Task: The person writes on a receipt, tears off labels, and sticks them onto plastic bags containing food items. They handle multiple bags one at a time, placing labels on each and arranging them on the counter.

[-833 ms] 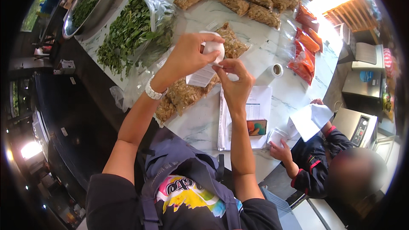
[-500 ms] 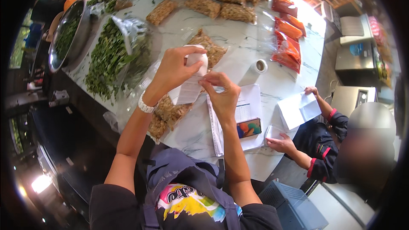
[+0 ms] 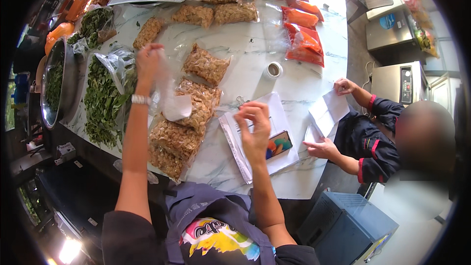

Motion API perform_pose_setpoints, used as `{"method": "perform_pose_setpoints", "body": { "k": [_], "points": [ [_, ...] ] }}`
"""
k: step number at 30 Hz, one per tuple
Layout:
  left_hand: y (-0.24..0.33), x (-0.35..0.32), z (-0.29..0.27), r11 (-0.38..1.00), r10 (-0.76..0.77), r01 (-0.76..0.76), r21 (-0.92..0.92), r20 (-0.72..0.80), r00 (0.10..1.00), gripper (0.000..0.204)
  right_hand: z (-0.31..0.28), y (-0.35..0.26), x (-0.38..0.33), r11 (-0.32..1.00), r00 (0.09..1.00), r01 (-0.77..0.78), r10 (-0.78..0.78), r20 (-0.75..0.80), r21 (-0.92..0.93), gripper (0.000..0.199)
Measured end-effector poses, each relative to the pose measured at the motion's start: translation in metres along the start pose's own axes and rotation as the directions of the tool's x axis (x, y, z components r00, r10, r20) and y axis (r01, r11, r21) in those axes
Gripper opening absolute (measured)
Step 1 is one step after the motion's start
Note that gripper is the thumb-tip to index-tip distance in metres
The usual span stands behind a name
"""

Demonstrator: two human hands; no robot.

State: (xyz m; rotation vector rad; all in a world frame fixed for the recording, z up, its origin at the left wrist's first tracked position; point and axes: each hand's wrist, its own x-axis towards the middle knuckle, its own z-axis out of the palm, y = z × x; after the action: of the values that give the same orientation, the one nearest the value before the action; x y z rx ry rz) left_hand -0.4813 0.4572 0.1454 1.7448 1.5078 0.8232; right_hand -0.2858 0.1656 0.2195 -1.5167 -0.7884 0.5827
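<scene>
"Head view: hands?"

"Left hand (image 3: 148, 70) apparently grips a white paper strip (image 3: 176, 107); right hand (image 3: 254, 131) curls just left of the phone (image 3: 279, 144), contents unclear."

"Where's the strip?"

"Farther left of the phone; probably light, limp: pinch its edges."

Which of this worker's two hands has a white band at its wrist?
The left hand, nearer the green leaves; the right hand, by the phone, has a bare wrist.
</scene>
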Motion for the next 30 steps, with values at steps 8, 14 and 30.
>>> {"method": "perform_pose_setpoints", "body": {
  "k": [8, 14, 30],
  "points": [
    [-0.046, 0.120, -0.014, 0.664, -0.023, 0.129, 0.737, -0.152, 0.988, 0.074, -0.064, 0.050, -0.027, 0.963, 0.957, -0.255, 0.264, -0.117, 0.086, 0.009],
    [-0.075, 0.155, -0.008, 0.526, -0.190, -0.037, 0.850, 0.160, 0.969, 0.106, -0.070, 0.060, -0.047, 0.829, 0.845, -0.461, 0.519, -0.128, 0.318, 0.006],
    [-0.058, 0.121, -0.011, 0.771, -0.493, 0.632, -0.077, 0.555, 0.670, 0.070, -0.032, 0.050, -0.033, 0.785, 0.841, -0.502, 0.541, -0.006, 0.363, 0.008]
  ]
}}
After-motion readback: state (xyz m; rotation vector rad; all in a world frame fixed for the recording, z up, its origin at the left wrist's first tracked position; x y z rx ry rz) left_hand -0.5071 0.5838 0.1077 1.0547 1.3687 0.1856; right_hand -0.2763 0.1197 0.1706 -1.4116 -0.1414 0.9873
